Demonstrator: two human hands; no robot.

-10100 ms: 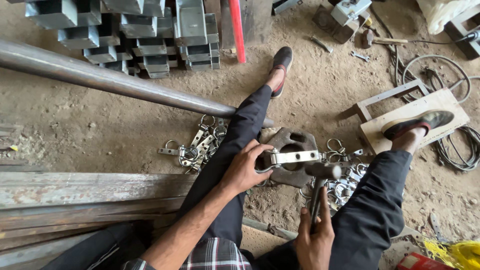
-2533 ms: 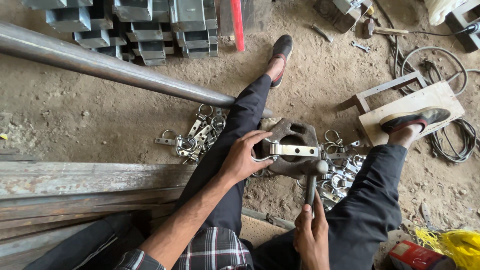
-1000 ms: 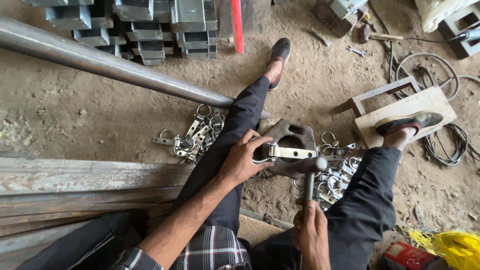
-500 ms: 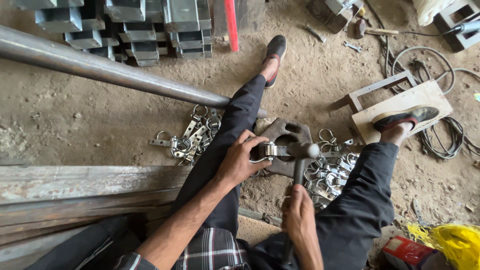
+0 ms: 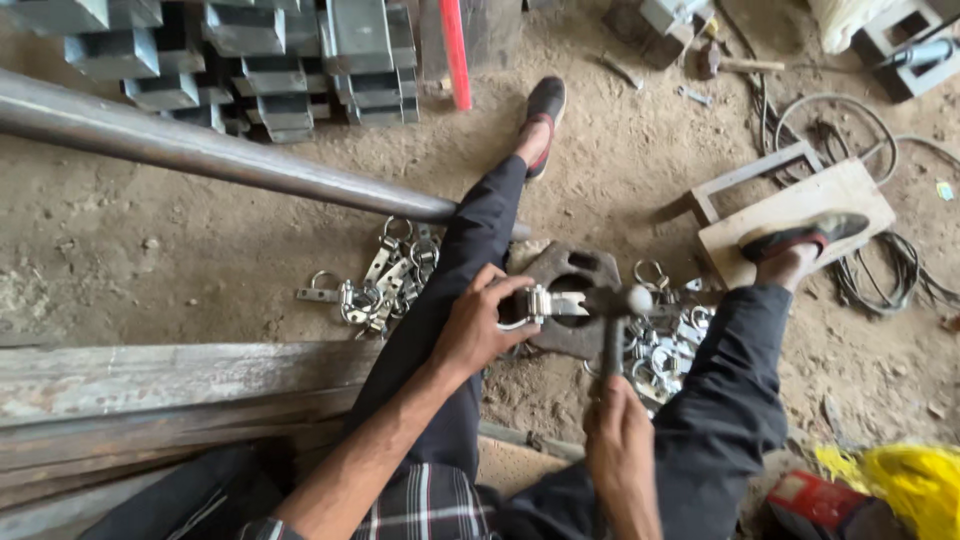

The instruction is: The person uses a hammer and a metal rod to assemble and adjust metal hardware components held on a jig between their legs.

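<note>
From my head camera, my left hand (image 5: 478,330) has its grip pinched around one shiny steel clamp (image 5: 548,303), holding it flat on one dark, rusted iron block with a round hole (image 5: 575,290) between my legs. My right hand (image 5: 622,450) has its grip wrapped tight around one steel-headed hammer (image 5: 622,305), whose head sits at the clamp. Two heaps of silvery clamps (image 5: 385,285) flank my legs on the sandy dirt floor (image 5: 200,250), crossed by one long grey steel pipe (image 5: 200,150).
</note>
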